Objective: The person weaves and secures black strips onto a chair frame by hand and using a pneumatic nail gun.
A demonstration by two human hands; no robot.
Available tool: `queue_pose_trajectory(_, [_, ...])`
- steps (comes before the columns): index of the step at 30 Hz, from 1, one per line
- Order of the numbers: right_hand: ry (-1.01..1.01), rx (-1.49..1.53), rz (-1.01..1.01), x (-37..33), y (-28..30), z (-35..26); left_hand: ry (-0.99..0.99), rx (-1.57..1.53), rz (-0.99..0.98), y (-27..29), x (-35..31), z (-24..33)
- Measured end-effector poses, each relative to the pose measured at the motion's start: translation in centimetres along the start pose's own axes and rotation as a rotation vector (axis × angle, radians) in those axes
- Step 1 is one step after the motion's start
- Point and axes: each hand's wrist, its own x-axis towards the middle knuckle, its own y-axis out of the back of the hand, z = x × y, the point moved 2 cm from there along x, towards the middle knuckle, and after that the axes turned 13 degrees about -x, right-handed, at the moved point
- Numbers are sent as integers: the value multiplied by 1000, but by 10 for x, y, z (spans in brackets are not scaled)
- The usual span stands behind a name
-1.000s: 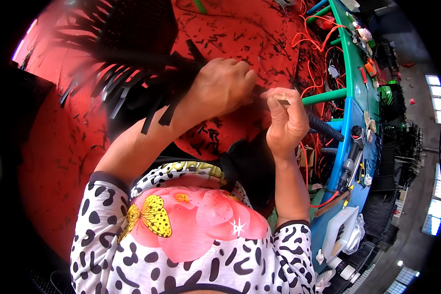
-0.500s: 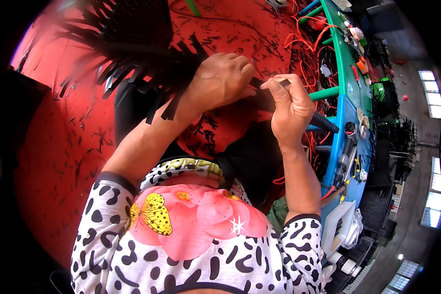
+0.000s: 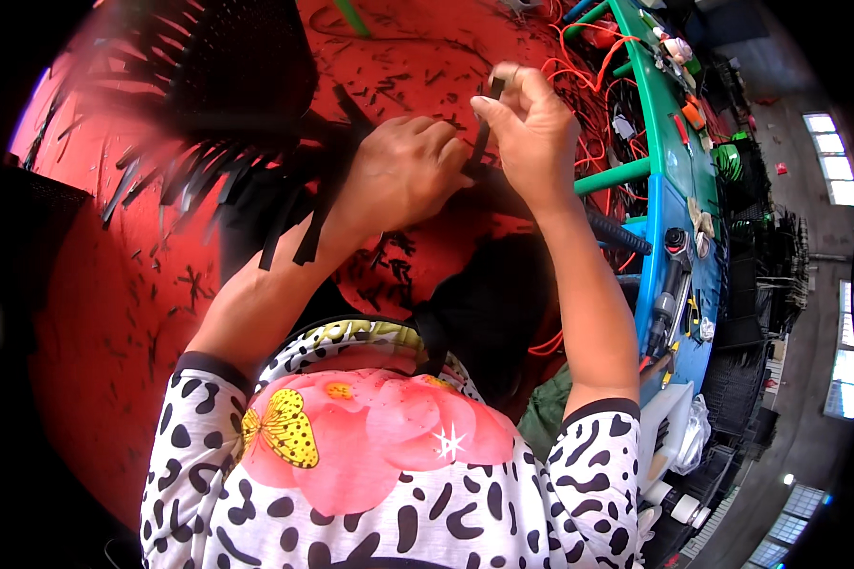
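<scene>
A black woven piece, like a basket with loose flat strips fanning from its edge, lies at the upper left; its strip ends are partly blurred. My left hand is closed around its edge, the fingertips mostly hidden. Higher and to the right, my right hand pinches a flat black strip between thumb and fingers. That strip runs down from the pinch toward my left fingertips. Some loose strips hang over my left forearm.
The red floor is strewn with short black offcuts. On the right stands a green and blue table bearing a power tool and red-handled pliers. Orange cords tangle beside it. A dark perforated object stands far left.
My right hand has moved up and slightly left, drawing the strip more upright. My left hand has shifted slightly down and left, still closed on the woven piece.
</scene>
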Motion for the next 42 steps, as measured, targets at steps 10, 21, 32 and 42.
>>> queue_pose_trajectory(10, [-125, 345, -153, -11, 2, 0, 45, -7, -57, 0, 0, 1])
queue_pose_trajectory(21, [-217, 595, 67, -55, 10, -22, 22, -13, -6, 0, 5, 1])
queue_pose_trajectory(32, [-158, 478, 18, -79, 23, -38, 15, -8, -4, 0, -12, 6])
queue_pose_trajectory(42, [-84, 349, 15, -27, 9, -34, -31, 8, 50, 0, -1, -3])
